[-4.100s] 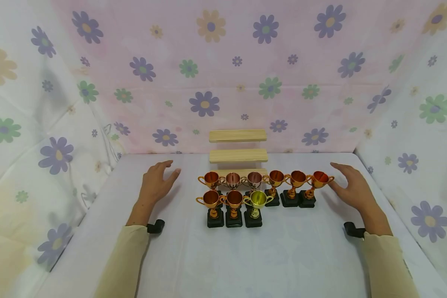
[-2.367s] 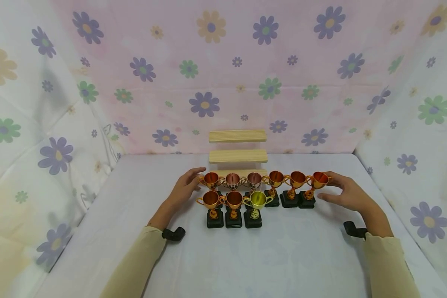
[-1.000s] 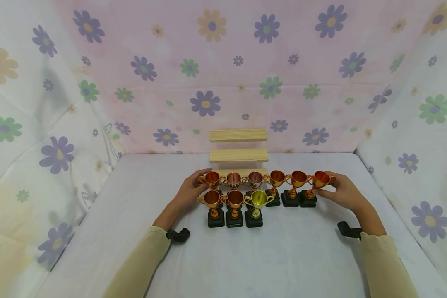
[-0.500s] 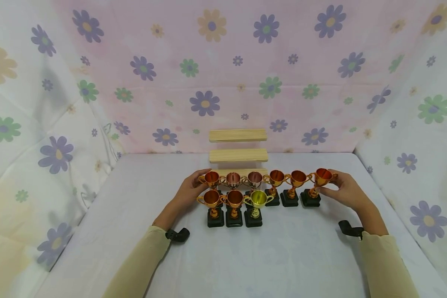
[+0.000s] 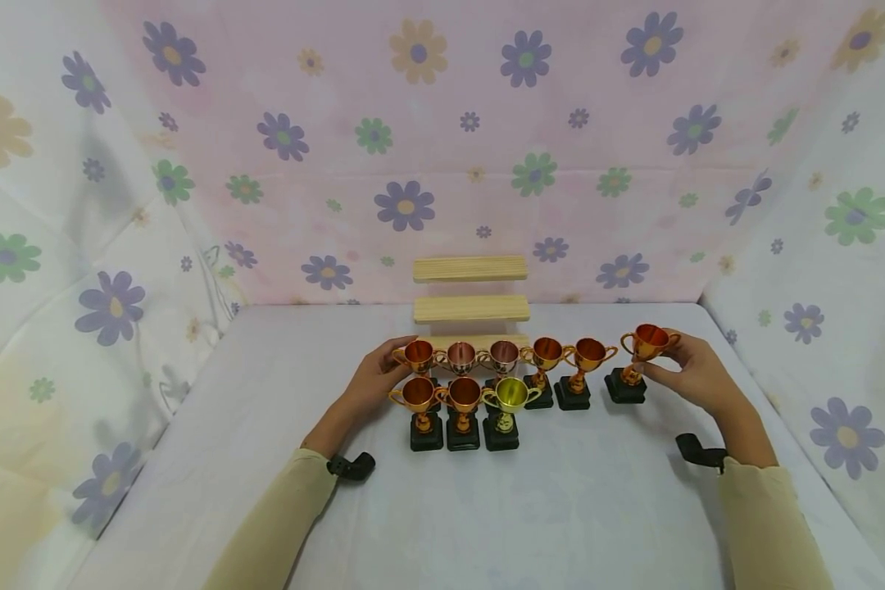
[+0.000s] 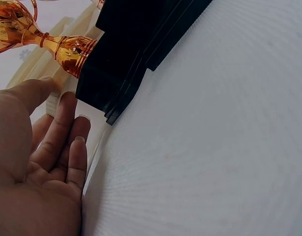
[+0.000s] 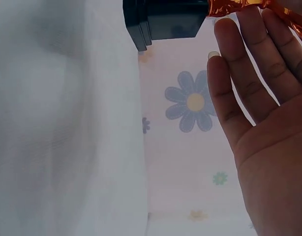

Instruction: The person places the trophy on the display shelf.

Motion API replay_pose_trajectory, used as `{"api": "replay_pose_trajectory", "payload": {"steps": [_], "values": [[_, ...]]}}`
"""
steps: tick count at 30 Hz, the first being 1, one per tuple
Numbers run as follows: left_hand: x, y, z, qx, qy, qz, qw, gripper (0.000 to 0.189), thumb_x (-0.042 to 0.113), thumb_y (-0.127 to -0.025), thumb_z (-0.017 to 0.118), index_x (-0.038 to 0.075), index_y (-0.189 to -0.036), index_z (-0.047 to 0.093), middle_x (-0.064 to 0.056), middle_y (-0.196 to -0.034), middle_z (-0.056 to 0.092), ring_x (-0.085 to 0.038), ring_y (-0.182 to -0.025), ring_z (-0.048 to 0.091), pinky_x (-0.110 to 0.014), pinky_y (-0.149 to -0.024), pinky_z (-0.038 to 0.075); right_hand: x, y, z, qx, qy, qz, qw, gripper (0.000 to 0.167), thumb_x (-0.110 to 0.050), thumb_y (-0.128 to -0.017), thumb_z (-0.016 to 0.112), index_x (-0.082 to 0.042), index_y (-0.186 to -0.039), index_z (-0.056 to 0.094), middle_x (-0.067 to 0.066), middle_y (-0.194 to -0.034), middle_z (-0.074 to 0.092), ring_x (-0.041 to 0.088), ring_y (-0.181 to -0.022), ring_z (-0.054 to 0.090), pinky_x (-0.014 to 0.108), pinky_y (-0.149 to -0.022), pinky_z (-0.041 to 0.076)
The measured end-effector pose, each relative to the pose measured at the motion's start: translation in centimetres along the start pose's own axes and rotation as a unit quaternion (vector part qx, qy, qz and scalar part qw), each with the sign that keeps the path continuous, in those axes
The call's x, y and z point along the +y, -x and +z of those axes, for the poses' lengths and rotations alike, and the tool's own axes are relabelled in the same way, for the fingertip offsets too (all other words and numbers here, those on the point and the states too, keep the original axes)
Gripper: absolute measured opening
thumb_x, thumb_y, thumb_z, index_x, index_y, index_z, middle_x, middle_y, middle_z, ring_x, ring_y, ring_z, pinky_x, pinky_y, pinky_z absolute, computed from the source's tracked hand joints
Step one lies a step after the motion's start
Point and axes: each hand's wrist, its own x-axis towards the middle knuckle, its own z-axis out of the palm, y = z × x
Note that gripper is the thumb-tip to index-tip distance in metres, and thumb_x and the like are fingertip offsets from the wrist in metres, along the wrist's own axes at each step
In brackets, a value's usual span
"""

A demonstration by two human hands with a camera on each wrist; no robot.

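My right hand (image 5: pixel 696 377) grips an orange-bronze trophy cup (image 5: pixel 649 342), thumb at its stem; the cup tilts slightly right. In the right wrist view, the black base (image 7: pixel 173 19) of this trophy stands out past my fingers (image 7: pixel 249 73). My left hand (image 5: pixel 376 373) is beside the back row's leftmost bronze trophy (image 5: pixel 419 355), fingers behind its handle; touch is unclear. The left wrist view shows those fingers (image 6: pixel 57 132) loosely extended next to a golden-looking stem (image 6: pixel 75 54). The back row continues with pinkish trophies (image 5: pixel 460 357) and more bronze ones (image 5: pixel 588 354).
In front stand two bronze trophies (image 5: pixel 463 395) and a yellow-gold one (image 5: pixel 511 395). Behind the rows rises a three-step wooden stand (image 5: pixel 472 309). A white cloth (image 5: pixel 531 516) covers the table, and flowered fabric (image 5: pixel 465 147) walls the back and sides.
Both hands have come in to the trophies from the sides. My right hand has taken the rightmost trophy and moved it right and up, away from its neighbour. My left hand has lately stayed still.
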Motion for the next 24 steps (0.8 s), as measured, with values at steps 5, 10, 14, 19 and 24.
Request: {"api": "replay_pose_trajectory", "payload": {"steps": [5, 10, 14, 19, 24], "values": [[0.1, 0.0, 0.0, -0.003, 0.012, 0.001, 0.9999, 0.051, 0.02, -0.106, 0.068, 0.02, -0.155, 0.054, -0.008, -0.114, 0.074, -0.024, -0.111, 0.071, -0.039, -0.1, 0.053, -0.4, 0.0, -0.4, 0.017, -0.019, -0.016, 0.9995, 0.028, -0.009, -0.093, 0.083, 0.001, -0.117, 0.071, -0.024, -0.106, 0.068, -0.012, -0.105, 0.06, 0.006, -0.094, 0.038], [-0.1, -0.1, 0.0, -0.004, 0.02, 0.003, 0.9998, 0.05, 0.019, -0.107, 0.067, 0.02, -0.155, 0.054, -0.007, -0.119, 0.075, -0.021, -0.115, 0.071, -0.039, -0.103, 0.053, -0.8, -0.2, -0.7, 0.028, -0.025, -0.016, 0.9992, 0.029, -0.008, -0.093, 0.082, 0.001, -0.118, 0.07, -0.027, -0.106, 0.067, -0.012, -0.105, 0.059, 0.006, -0.093, 0.039], [0.0, -0.1, 0.0, -0.006, 0.025, 0.003, 0.9997, 0.05, 0.018, -0.107, 0.067, 0.019, -0.155, 0.054, -0.009, -0.118, 0.075, -0.021, -0.113, 0.071, -0.04, -0.103, 0.053, -1.2, -0.5, -0.9, 0.037, -0.02, -0.018, 0.999, 0.028, -0.008, -0.094, 0.081, 0.002, -0.117, 0.07, -0.025, -0.107, 0.067, -0.011, -0.104, 0.06, 0.007, -0.094, 0.04], [-0.1, 0.0, 0.0, -0.004, 0.018, -0.001, 0.9998, 0.052, 0.018, -0.106, 0.068, 0.018, -0.156, 0.053, -0.009, -0.114, 0.074, -0.019, -0.107, 0.071, -0.036, -0.098, 0.054, -1.6, -0.9, -1.2, 0.044, -0.004, -0.005, 0.999, 0.03, -0.013, -0.095, 0.081, 0.002, -0.119, 0.069, -0.024, -0.106, 0.065, -0.013, -0.103, 0.058, 0.025, -0.103, 0.048], [-0.1, -0.1, 0.1, -0.006, 0.031, 0.003, 0.9995, 0.052, 0.016, -0.106, 0.067, 0.016, -0.156, 0.053, -0.013, -0.121, 0.074, -0.024, -0.114, 0.071, -0.041, -0.102, 0.053, -1.6, -1.9, -1.2, 0.052, -0.011, -0.04, 0.9978, 0.027, -0.006, -0.093, 0.082, 0.002, -0.117, 0.071, -0.022, -0.104, 0.068, -0.012, -0.1, 0.061, 0.015, -0.1, 0.046]]}}
